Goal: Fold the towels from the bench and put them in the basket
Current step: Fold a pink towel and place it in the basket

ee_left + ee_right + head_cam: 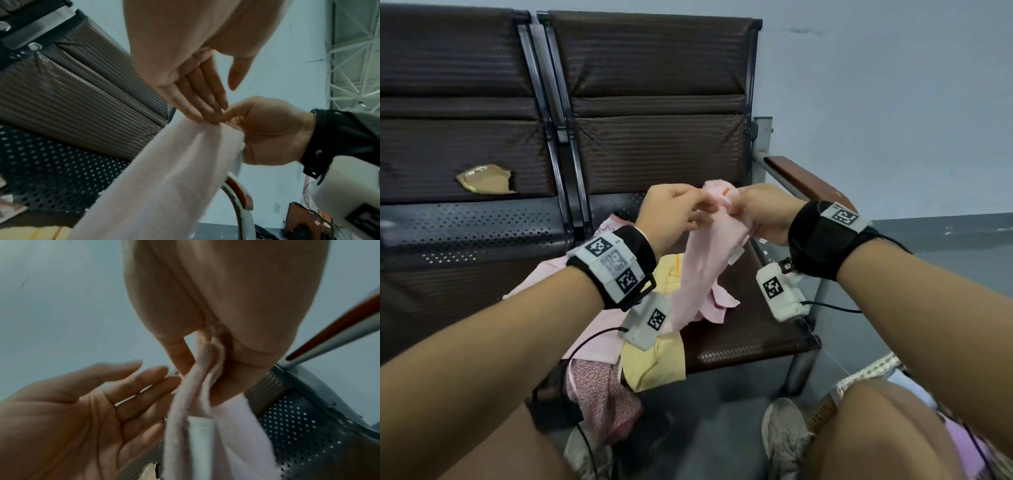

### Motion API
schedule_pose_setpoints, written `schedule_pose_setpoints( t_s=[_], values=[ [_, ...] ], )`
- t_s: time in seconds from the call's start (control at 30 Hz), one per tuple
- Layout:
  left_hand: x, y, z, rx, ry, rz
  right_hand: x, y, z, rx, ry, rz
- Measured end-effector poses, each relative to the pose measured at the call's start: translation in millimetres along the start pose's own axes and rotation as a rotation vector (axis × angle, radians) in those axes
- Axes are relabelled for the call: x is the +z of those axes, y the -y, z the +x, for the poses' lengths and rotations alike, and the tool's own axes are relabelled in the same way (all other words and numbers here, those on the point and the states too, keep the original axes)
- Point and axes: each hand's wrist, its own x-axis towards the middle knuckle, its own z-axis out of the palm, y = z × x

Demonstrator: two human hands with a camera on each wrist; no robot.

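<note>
Head view: pink towel (pixel 705 253) held up above the worktop (pixel 739 329), top edge bunched between both hands. Right hand (pixel 767 212) pinches the top edge. Left hand (pixel 671 212) is at the same edge; grip not resolvable here. Towel hangs down onto a pile of towels (pixel 654 359) on the worktop seat, yellow and pink ones, some draping over the front edge. Basket not identifiable.

Left wrist view: left hand (pixel 197 91) has fingers straight, tips touching the towel (pixel 164 170) edge, not curled around it. Right hand (pixel 267 129) curled, gripping the fold.

Right wrist view: right hand (pixel 226 321) pinches the towel (pixel 197 386). Left hand (pixel 72 410) palm open, fingers extended beside the towel.
</note>
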Motion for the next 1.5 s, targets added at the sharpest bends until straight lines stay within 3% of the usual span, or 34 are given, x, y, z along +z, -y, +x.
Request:
schedule_pose_setpoints(
  t_s=[0.07,0.1,0.2,0.3,0.4,0.5,0.57,0.67,0.77,0.9,1.0,1.1,1.27,1.4,1.5],
  values=[
    [-3.3,4.8,7.2,0.018,-0.147,0.028,-1.5,-4.7,-0.1,-0.012,0.103,0.051],
    [-5.4,7.4,12.2,-0.002,-0.148,0.027,-2.2,-5.5,-1.3,-0.025,0.149,0.065],
    [-11.0,13.9,25.0,-0.186,0.080,-0.075,-7.1,-4.6,-2.1,-0.046,0.241,0.097],
    [-21.3,14.9,34.5,-0.299,0.349,-0.013,-16.8,-0.6,4.7,-0.044,0.267,0.097],
    [-29.3,16.4,48.1,-0.289,0.292,-0.019,-38.0,1.0,16.1,-0.027,0.270,-0.080],
    [-33.1,16.8,67.6,-0.191,0.177,0.046,-61.7,-3.0,35.7,-0.055,0.114,-0.524],
    [-30.6,14.9,80.4,-0.163,0.136,0.083,-72.8,-4.2,49.8,-0.095,-0.047,-0.676],
    [-19.8,8.2,96.1,-0.085,0.097,0.134,-80.1,-3.1,65.4,-0.161,-0.239,-0.653],
    [-16.0,-2.6,113.2,0.041,-0.059,0.102,-81.3,2.4,78.8,-0.296,-0.367,-0.455],
    [-26.6,-12.3,123.1,0.104,-0.043,0.097,-76.0,10.4,78.7,-0.441,-0.447,-0.322],
    [-36.1,4.7,110.2,0.061,0.003,0.165,-66.2,-5.7,67.9,-0.432,-0.373,-0.383],
    [-39.8,43.9,83.0,-0.033,0.070,0.418,-52.2,-42.5,56.8,-0.371,-0.218,-0.529],
    [-41.7,110.2,29.9,-0.211,0.405,0.778,-26.9,-117.6,32.9,-0.121,0.196,-0.766],
    [-37.4,122.5,-0.1,-0.407,0.731,0.668,-19.0,-158.8,19.1,0.229,0.481,-0.503],
    [-32.9,123.9,-6.9,-0.614,0.904,0.564,-23.3,-165.1,20.0,0.367,0.577,-0.418]
  ],
)
